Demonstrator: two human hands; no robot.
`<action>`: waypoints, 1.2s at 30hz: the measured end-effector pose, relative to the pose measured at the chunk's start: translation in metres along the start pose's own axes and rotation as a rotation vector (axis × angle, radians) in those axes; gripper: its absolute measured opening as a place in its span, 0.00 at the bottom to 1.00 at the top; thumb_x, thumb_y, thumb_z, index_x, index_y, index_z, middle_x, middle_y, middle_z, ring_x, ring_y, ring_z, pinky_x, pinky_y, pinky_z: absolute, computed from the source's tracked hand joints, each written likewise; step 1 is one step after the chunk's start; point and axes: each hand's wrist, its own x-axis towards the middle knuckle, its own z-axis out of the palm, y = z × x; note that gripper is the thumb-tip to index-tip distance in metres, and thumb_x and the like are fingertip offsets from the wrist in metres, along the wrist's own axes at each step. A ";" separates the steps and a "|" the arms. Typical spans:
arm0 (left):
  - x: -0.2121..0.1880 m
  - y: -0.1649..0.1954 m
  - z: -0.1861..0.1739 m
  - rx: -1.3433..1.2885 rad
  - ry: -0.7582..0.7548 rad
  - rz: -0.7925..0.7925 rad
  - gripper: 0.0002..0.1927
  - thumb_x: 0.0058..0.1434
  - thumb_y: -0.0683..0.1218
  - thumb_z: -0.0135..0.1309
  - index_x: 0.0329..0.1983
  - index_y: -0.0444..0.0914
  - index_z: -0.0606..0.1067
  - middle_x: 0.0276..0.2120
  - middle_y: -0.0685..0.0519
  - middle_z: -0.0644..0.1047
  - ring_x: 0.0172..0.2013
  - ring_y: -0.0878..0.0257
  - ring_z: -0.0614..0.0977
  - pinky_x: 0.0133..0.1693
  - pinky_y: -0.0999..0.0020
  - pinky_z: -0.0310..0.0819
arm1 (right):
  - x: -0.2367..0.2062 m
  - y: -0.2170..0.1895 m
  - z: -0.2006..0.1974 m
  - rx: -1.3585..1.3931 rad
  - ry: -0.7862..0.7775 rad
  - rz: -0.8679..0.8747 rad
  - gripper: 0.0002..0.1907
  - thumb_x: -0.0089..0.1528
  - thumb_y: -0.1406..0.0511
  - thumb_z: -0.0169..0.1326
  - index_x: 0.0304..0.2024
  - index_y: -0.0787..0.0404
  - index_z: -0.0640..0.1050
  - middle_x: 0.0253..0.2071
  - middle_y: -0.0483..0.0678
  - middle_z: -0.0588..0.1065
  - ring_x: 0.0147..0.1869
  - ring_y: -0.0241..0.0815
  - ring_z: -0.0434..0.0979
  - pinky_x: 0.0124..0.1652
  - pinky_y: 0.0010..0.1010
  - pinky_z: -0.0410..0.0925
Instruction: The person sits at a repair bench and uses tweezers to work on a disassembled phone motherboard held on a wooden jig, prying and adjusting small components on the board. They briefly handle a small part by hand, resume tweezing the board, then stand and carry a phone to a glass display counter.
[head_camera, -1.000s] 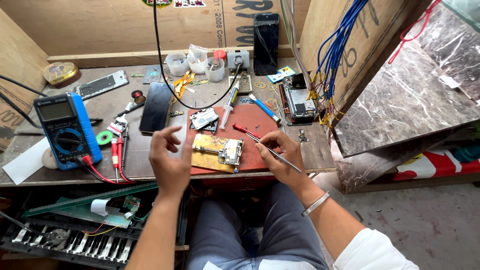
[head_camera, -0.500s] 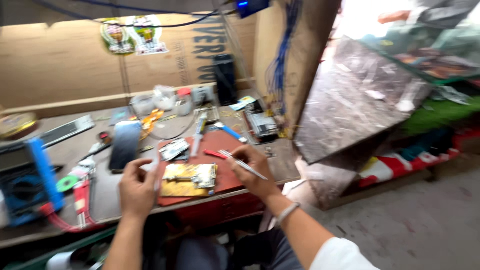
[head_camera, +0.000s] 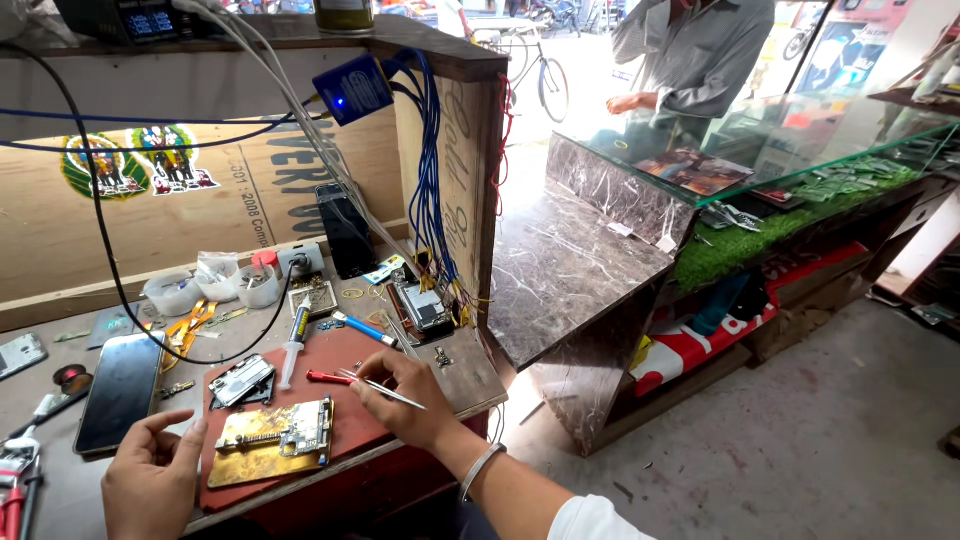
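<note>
The right hand (head_camera: 405, 398) is pinching tweezers (head_camera: 385, 390) in its fingers just right of the opened phone board (head_camera: 275, 440) on the red mat (head_camera: 340, 400); the left hand (head_camera: 150, 475) is resting released left of it, bracing; probing seems underway

Circuit board (head_camera: 272, 440) on mat (head_camera: 355, 420); syringe (head_camera: 295, 343) behind it; phone (head_camera: 122, 390) left of mat.
</note>
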 end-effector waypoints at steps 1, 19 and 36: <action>-0.001 0.001 0.000 0.000 0.004 0.000 0.16 0.65 0.48 0.63 0.52 0.35 0.80 0.24 0.54 0.75 0.25 0.71 0.73 0.29 0.72 0.68 | 0.000 0.001 0.000 0.015 0.003 0.001 0.11 0.62 0.62 0.60 0.39 0.64 0.78 0.34 0.48 0.80 0.36 0.35 0.80 0.38 0.28 0.73; 0.000 -0.007 0.000 -0.017 -0.025 -0.008 0.15 0.66 0.49 0.61 0.50 0.35 0.80 0.24 0.54 0.75 0.25 0.70 0.73 0.28 0.72 0.67 | 0.001 0.007 -0.001 0.007 0.016 -0.018 0.10 0.62 0.63 0.60 0.40 0.64 0.79 0.36 0.49 0.80 0.37 0.36 0.80 0.39 0.28 0.73; 0.001 -0.030 0.001 -0.070 -0.040 0.021 0.13 0.67 0.47 0.60 0.48 0.34 0.78 0.24 0.56 0.74 0.25 0.72 0.71 0.26 0.73 0.65 | 0.002 0.014 0.003 0.002 0.017 -0.026 0.11 0.61 0.62 0.60 0.39 0.63 0.79 0.36 0.48 0.80 0.36 0.36 0.81 0.38 0.28 0.73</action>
